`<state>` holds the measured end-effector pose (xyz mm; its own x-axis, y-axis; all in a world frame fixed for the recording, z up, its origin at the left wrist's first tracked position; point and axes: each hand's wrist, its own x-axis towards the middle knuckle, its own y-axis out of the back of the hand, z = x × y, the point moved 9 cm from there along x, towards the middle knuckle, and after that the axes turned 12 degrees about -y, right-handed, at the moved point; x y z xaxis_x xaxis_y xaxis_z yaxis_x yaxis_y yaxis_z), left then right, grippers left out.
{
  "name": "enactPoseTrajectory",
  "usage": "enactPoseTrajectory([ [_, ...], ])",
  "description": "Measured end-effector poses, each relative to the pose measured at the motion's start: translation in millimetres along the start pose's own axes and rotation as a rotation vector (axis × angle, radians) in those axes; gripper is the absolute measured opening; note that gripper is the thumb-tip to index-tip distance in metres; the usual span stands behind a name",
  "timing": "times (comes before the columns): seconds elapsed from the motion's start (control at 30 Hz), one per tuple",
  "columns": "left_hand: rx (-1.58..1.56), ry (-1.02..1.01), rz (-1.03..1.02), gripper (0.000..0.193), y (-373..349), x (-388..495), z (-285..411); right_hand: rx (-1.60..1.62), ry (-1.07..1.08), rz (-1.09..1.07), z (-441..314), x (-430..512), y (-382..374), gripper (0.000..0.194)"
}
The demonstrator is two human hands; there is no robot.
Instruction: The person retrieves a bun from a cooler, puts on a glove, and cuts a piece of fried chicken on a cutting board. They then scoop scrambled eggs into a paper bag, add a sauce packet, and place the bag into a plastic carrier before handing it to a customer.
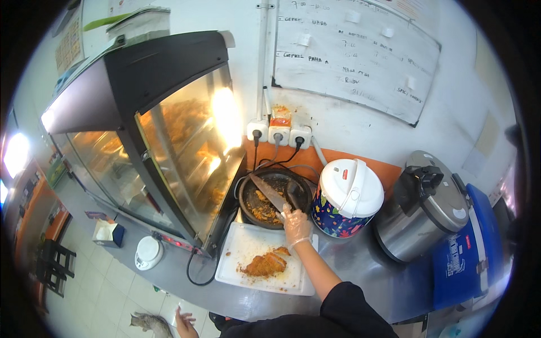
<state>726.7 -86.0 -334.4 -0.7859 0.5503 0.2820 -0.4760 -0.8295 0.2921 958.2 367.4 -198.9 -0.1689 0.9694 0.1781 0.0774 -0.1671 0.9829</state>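
My right hand (297, 228), in a clear plastic glove, grips the handle of a large kitchen knife (267, 192). Its broad blade lies over a dark stone mortar (244, 203) holding orange-brown crumbs. On a white cutting board (236, 241) just below rests a piece of breaded fried chicken (264, 265), sliced at its right end, with crumbs scattered about. Bare and empty, my left hand (185, 322) hangs low beside the counter's front edge with its fingers apart.
A lit glass food warmer (169, 228) stands left, beside a small white scale (149, 252). Right of the mortar are a flower-patterned container (344, 215), a steel rice cooker (405, 219) and a blue cooler box (460, 270). A black cable (196, 282) loops over the counter. A cat (153, 324) is on the floor.
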Motion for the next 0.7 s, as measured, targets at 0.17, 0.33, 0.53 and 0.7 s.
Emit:
enactPoseTrajectory([
  [0.17,0.065,0.39,-0.19,0.042,15.5,-107.1,-96.4,0.249,0.341,0.1,-20.8,-82.5,15.4,0.039],
  [0.33,-0.03,0.771,-0.229,0.045,28.7,-179.8,-172.1,0.242,0.163,-0.15,-14.9,-114.5,-35.2,0.06],
  [0.53,-0.156,0.949,-0.183,0.048,47.7,-190.7,-221.0,0.05,0.213,-0.303,-68.7,-144.1,-64.1,0.072],
  [0.7,-0.258,0.981,-0.094,0.051,76.5,-151.4,-262.6,0.109,0.153,-0.225,-58.6,-145.0,-56.8,0.076],
])
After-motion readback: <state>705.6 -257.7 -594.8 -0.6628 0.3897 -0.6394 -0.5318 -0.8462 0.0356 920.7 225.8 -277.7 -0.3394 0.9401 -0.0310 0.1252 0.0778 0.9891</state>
